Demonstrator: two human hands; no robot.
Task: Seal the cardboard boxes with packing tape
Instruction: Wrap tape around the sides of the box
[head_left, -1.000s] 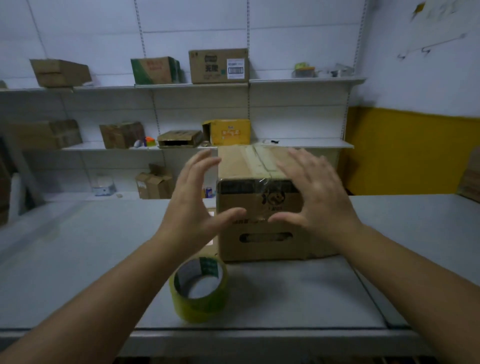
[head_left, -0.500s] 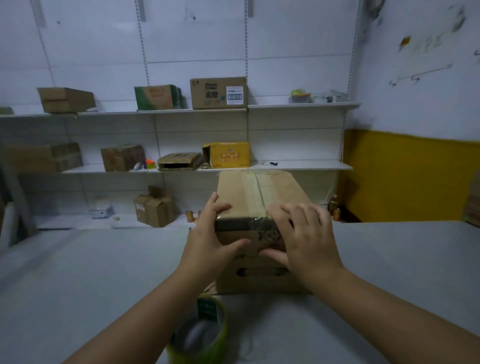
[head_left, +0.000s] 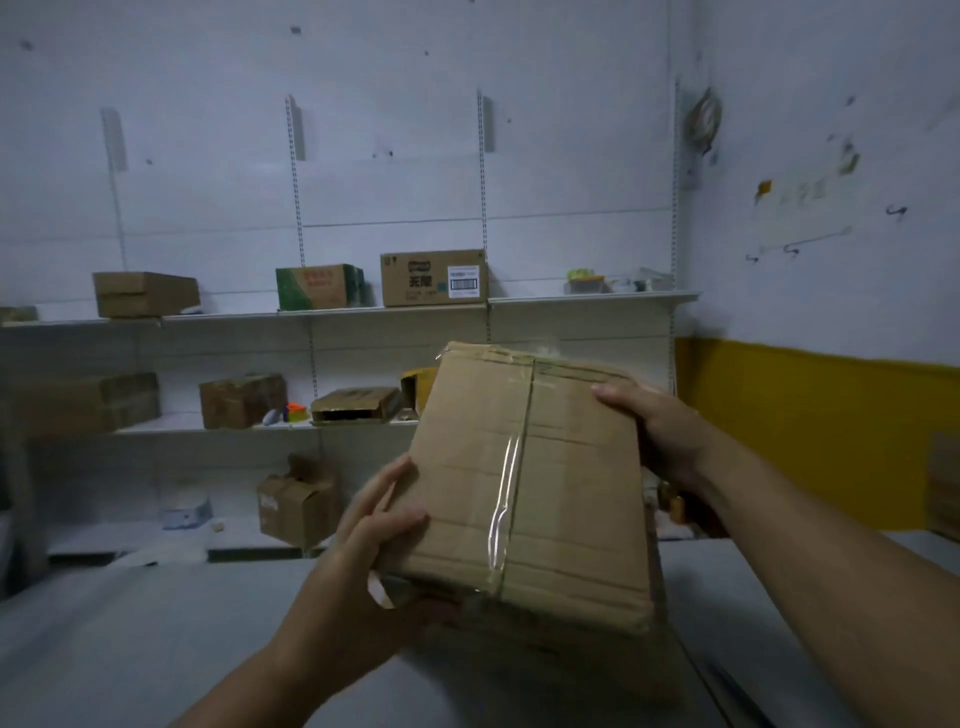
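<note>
A box (head_left: 571, 467) is held between both hands over the bench (head_left: 130, 649) and is tilted so that its broad face is turned toward the camera. Whether its shadowed underside touches the bench cannot be told. A strip of clear tape (head_left: 511, 483) is seen along the centre seam of that face, run from the far edge to the near edge and folded over the latter.

The near left corner is gripped by the left hand (head_left: 374, 551). Its thumb is laid on the taped face and its fingers (head_left: 387, 480) are stretched up along the left side. A small pale tab (head_left: 379, 592) is seen just below that corner, beside the palm.

The far right edge is gripped by the right hand (head_left: 665, 436). Its thumb is pressed on the face near the corner, while its other fingers are hidden behind the box, so their spread cannot be told.

Behind, shelves (head_left: 571, 300) are fixed to the wall. On the top one a brown carton (head_left: 145, 293), a green carton (head_left: 317, 286) and a labelled carton (head_left: 434, 278) are stood apart in a row. On the middle one a yellow carton (head_left: 415, 387) is partly hidden by the box. An open carton (head_left: 296, 501) is stood on the lowest. A yellow band (head_left: 805, 431) is painted along the right wall.
</note>
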